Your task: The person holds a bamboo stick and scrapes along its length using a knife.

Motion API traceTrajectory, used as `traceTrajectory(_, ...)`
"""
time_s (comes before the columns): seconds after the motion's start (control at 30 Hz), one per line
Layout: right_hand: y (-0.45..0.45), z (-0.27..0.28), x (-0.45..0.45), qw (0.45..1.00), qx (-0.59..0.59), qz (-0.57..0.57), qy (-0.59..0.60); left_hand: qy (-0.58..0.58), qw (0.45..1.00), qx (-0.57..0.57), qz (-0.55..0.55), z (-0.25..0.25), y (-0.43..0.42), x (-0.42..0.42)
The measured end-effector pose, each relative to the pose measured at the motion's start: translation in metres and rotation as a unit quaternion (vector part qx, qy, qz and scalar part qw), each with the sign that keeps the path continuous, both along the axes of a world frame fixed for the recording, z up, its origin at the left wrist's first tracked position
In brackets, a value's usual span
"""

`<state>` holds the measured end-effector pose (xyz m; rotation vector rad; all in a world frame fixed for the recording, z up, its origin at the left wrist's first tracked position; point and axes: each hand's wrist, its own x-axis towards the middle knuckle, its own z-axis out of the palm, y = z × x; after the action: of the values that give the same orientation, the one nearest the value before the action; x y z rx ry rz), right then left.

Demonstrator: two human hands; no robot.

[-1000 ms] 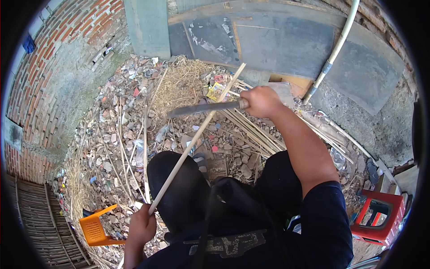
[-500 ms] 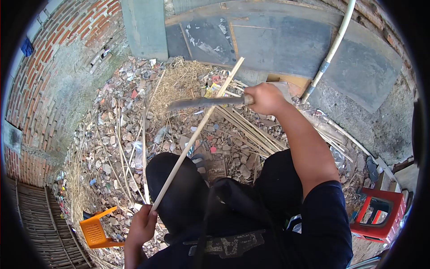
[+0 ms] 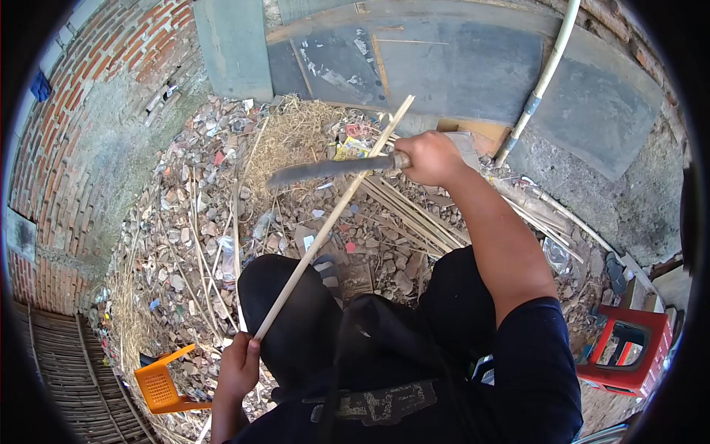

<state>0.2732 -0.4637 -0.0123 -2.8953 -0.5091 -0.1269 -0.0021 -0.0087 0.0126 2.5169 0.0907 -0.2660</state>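
Gripping a long, pale, straight stick [image 3: 335,220] with my left hand [image 3: 239,364]. Right hand [image 3: 433,157] closed round a dark-bladed knife [image 3: 318,172] crossing it.

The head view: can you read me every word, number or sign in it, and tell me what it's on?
No text can be read for sure.
Dark shirt: a worn print, too faded to read.
Yellow wrapper on the ground: markings too small to read.
Knife: no lettering shows on its blade.
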Motion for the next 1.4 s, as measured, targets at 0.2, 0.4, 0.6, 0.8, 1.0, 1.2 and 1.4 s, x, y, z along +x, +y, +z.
traceTrajectory(0.2, -0.023, -0.027, 0.011, 0.981, 0.114, -0.160, 0.011, -0.064, 0.989, 0.126, -0.039, -0.011, -0.003, -0.002)
traceTrajectory(0.4, -0.030, -0.014, 0.004, 0.990, 0.055, -0.126, -0.023, -0.054, 0.990, 0.118, -0.048, -0.009, -0.003, 0.001)
traceTrajectory(0.6, -0.027, -0.016, 0.011, 0.991, 0.039, -0.128, 0.010, -0.073, 0.985, 0.153, -0.031, -0.016, -0.004, -0.005)
traceTrajectory(0.8, -0.034, -0.027, 0.010, 0.978, 0.064, -0.196, -0.040, -0.072, 0.986, 0.149, -0.034, -0.014, -0.007, -0.002)
traceTrajectory(1.0, -0.029, -0.013, 0.008, 0.996, 0.019, -0.080, -0.035, -0.083, 0.987, 0.135, -0.021, -0.017, 0.006, -0.018)
traceTrajectory(1.2, -0.032, -0.039, 0.015, 0.975, 0.103, -0.185, -0.059, -0.070, 0.986, 0.151, -0.025, -0.016, 0.017, -0.026)
traceTrajectory(1.4, -0.025, -0.023, 0.007, 0.994, 0.075, -0.002, -0.082, -0.069, 0.986, 0.146, -0.037, -0.021, 0.019, -0.022)
